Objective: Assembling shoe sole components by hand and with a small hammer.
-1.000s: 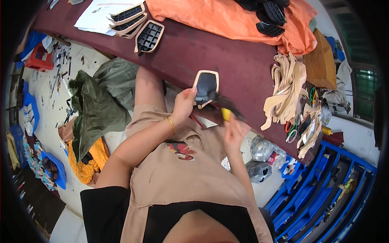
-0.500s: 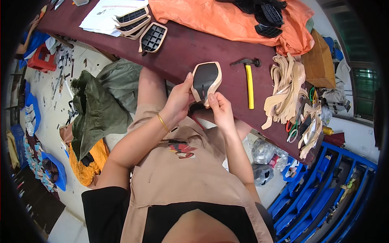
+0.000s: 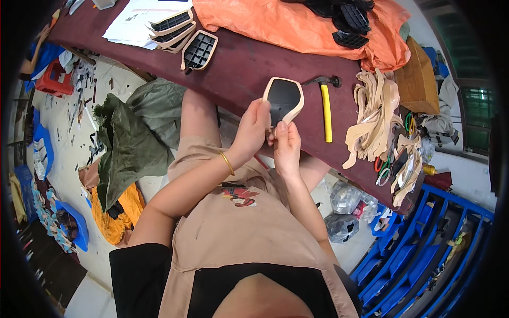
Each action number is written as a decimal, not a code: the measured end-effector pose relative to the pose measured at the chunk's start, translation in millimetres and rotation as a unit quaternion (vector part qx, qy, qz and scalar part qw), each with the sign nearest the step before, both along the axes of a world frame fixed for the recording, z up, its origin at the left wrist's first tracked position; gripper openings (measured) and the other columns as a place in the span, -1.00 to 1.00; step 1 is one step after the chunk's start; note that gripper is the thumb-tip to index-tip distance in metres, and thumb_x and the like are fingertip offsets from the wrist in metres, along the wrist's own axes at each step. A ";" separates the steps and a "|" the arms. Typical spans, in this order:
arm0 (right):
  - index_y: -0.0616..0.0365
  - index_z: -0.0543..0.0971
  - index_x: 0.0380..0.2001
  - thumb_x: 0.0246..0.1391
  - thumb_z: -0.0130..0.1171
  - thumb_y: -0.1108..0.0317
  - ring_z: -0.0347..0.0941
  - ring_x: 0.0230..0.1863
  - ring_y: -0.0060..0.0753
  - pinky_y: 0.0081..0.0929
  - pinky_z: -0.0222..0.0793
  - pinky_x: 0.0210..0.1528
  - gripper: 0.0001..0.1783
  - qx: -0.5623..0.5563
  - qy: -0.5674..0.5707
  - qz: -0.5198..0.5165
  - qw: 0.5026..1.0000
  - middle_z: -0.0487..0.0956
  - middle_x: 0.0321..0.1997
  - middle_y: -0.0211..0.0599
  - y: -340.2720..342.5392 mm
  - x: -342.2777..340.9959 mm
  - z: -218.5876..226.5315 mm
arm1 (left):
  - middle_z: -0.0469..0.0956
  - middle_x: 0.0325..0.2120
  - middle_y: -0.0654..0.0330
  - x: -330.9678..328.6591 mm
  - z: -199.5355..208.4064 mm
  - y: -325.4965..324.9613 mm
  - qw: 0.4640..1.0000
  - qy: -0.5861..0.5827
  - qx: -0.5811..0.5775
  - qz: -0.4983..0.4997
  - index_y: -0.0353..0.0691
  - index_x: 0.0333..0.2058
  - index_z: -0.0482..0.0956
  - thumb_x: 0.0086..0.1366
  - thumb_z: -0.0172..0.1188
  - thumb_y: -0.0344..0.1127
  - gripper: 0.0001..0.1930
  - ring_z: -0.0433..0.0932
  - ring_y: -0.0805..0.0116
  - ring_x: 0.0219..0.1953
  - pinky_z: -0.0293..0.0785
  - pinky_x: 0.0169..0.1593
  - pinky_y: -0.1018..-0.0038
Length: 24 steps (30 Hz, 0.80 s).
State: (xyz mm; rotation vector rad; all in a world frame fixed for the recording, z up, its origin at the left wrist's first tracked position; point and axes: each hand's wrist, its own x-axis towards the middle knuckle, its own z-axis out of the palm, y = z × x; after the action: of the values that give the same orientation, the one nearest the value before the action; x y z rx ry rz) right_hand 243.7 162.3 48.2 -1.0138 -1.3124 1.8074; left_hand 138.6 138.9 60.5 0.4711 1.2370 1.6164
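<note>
Well, the left hand (image 3: 253, 126) is closed on the left side of a black panel with a beige rim (image 3: 286, 95), while the right hand (image 3: 287, 150) pinches its lower end between thumb and fingers; the panel is held up at the near edge of the maroon table (image 3: 241, 77). Just right of it lies a yellow-handled hammer (image 3: 326, 114), then a heap of beige strips (image 3: 371, 116). Farther off, gridded black pieces (image 3: 200, 50) sit beside white papers (image 3: 123, 32), and an orange sheet (image 3: 275, 26) covers the far side
</note>
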 end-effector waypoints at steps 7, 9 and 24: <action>0.15 0.42 -0.33 0.26 -0.10 0.06 0.35 -0.47 -0.66 -0.67 0.30 -0.38 -0.65 -0.012 -0.094 0.066 0.993 0.49 -0.45 -0.43 16.7 18.6 -9.1 | 0.36 -0.60 0.29 -0.1 -13.5 -7.5 0.982 0.184 0.021 -0.023 -0.27 -0.50 0.38 0.27 0.09 -0.29 -0.79 0.40 0.49 -0.58 0.33 -0.53 0.53; 0.16 0.42 -0.29 0.26 -0.11 0.05 0.35 -0.47 -0.66 -0.65 0.31 -0.37 -0.64 -0.040 -0.085 -0.017 0.995 0.48 -0.44 -0.43 20.6 13.2 -2.1 | 0.35 -0.57 0.24 -19.2 -12.1 -4.3 0.917 0.393 0.038 -0.056 -0.28 -0.46 0.42 0.22 0.12 -0.32 -0.83 0.41 0.41 -0.55 0.33 -0.51 0.51; 0.28 0.36 -0.03 0.30 -0.20 0.13 0.49 -0.16 -0.47 -0.50 0.43 -0.08 -0.58 -0.132 0.045 -0.004 0.990 0.52 -0.13 -0.23 21.6 22.0 8.6 | 0.42 -0.65 0.13 -30.9 -4.6 -21.8 0.951 0.108 -0.130 -0.259 -0.39 -0.36 0.40 0.37 -0.18 0.03 -0.51 0.44 0.33 -0.59 0.39 -0.44 0.39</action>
State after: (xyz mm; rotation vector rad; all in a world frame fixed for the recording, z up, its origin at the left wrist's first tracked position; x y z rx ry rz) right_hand 265.8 183.9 56.8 -1.0604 -1.0321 2.0330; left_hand 107.7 117.1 55.9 0.7472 1.3287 0.9620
